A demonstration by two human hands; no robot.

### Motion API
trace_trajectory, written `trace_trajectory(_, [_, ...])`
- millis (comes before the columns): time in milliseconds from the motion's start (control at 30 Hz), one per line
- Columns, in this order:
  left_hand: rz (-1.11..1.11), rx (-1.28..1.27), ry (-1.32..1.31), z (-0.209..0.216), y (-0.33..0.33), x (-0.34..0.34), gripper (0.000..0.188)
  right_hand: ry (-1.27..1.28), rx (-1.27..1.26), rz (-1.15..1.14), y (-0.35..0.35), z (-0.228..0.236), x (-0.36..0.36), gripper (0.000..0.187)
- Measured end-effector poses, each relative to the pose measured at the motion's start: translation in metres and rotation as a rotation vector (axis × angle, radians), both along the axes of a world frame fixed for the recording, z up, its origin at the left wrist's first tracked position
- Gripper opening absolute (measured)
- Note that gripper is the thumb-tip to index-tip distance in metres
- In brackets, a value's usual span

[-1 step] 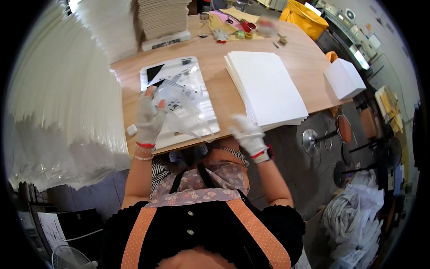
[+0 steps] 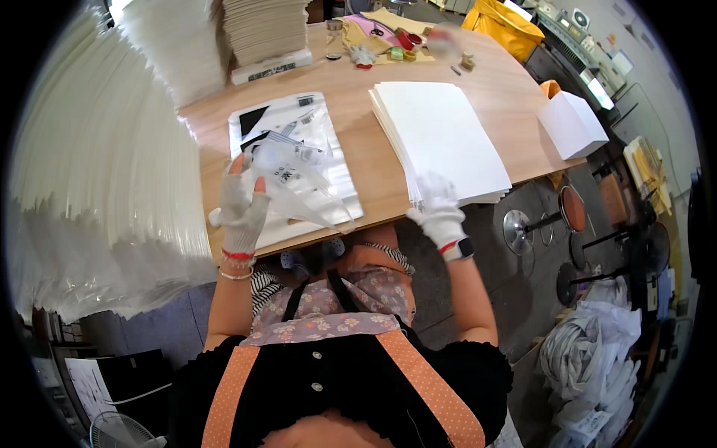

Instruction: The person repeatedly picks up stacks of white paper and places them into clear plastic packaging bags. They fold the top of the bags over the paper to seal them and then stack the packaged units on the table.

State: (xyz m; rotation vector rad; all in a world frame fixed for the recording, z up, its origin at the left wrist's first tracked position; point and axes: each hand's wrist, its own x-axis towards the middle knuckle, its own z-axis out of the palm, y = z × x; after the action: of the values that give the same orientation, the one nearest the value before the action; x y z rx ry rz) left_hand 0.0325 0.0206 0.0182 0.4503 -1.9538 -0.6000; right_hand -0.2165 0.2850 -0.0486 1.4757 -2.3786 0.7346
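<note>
My left hand point(image 2: 243, 205), in a white knit glove with bare thumb and fingertip, is open beside a clear plastic bag point(image 2: 306, 179). Thumb and forefinger stand apart at the bag's left side. Crumpled and partly raised, the bag lies on a flat pile of clear printed bags point(image 2: 340, 160) with black marks. My right hand point(image 2: 439, 213), gloved in white with a dark watch at the wrist, is at the near left corner of a stack of white sheets point(image 2: 448, 138). Its thumb is apart from the fingers, which reach over the stack's edge and are slightly blurred.
Tall piles of clear plastic point(image 2: 112, 172) line the left side of the wooden table point(image 2: 351, 97). Scissors, tape rolls and cloths point(image 2: 381, 41) lie at the far edge. A white box point(image 2: 573, 128) stands at the right corner. Round stools point(image 2: 571, 209) are beyond the table's right edge.
My right hand has moved right and slightly forward, from beside the stack of sheets onto its near edge. My left hand has shifted slightly left, away from the bag.
</note>
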Motion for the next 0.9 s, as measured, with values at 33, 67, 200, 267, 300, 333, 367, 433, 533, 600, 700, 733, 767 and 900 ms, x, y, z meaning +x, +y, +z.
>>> trace_trajectory(33, [0.003, 0.06, 0.034, 0.003, 0.013, 0.006, 0.04, 0.257, 0.135, -0.135, 0.02, 0.007, -0.027, 0.069])
trace_trajectory(67, [-0.098, 0.178, 0.008, 0.001, 0.023, 0.008, 0.038, 0.164, 0.175, -0.135, 0.032, 0.005, -0.046, 0.075])
trace_trajectory(200, [-0.328, 0.332, -0.234, -0.011, 0.06, 0.008, 0.026, -0.323, 0.26, -0.095, 0.034, 0.016, -0.088, 0.09])
trace_trajectory(267, [-0.39, 0.134, -0.28, -0.021, 0.079, -0.005, 0.021, -0.465, 0.282, -0.069, 0.03, 0.023, -0.094, 0.089])
trace_trajectory(300, [-0.584, 0.47, -0.285, -0.02, 0.091, -0.008, 0.017, -0.483, 0.272, -0.068, 0.031, 0.021, -0.101, 0.087])
trace_trajectory(333, [-0.644, 0.538, -0.279, -0.021, 0.105, -0.016, 0.016, -0.498, 0.264, -0.065, 0.032, 0.016, -0.108, 0.085])
trace_trajectory(367, [-0.722, 0.45, -0.372, -0.028, 0.108, -0.027, 0.018, -0.512, 0.256, -0.064, 0.032, 0.011, -0.114, 0.083])
trace_trajectory(433, [-0.861, 0.812, -0.499, -0.054, 0.119, -0.046, 0.026, -0.229, 0.155, -0.054, 0.026, -0.004, -0.116, 0.047])
trace_trajectory(533, [-1.021, 1.479, -0.277, -0.07, 0.137, -0.079, 0.032, 0.282, 0.127, -0.006, 0.027, 0.002, -0.077, 0.025])
trace_trajectory(600, [-1.037, 2.059, -0.039, -0.07, 0.141, -0.086, 0.034, 0.667, 0.189, 0.02, 0.028, 0.026, -0.004, 0.021])
trace_trajectory(700, [-0.688, 1.988, -0.232, -0.074, 0.132, -0.093, 0.043, 0.726, 0.175, 0.249, 0.054, 0.04, 0.065, 0.02])
trace_trajectory(733, [-0.743, 1.689, -0.416, -0.102, 0.119, -0.075, 0.041, 0.49, 0.183, 0.306, 0.064, 0.034, 0.066, 0.02])
trace_trajectory(767, [-0.852, 1.601, -0.365, -0.116, 0.111, -0.066, 0.038, 0.099, 0.187, 0.304, 0.077, 0.027, 0.054, 0.022])
trace_trajectory(900, [-0.648, 0.984, -0.905, -0.023, 0.101, -0.034, 0.035, -1.427, -0.385, -0.042, 0.115, -0.013, 0.02, 0.035])
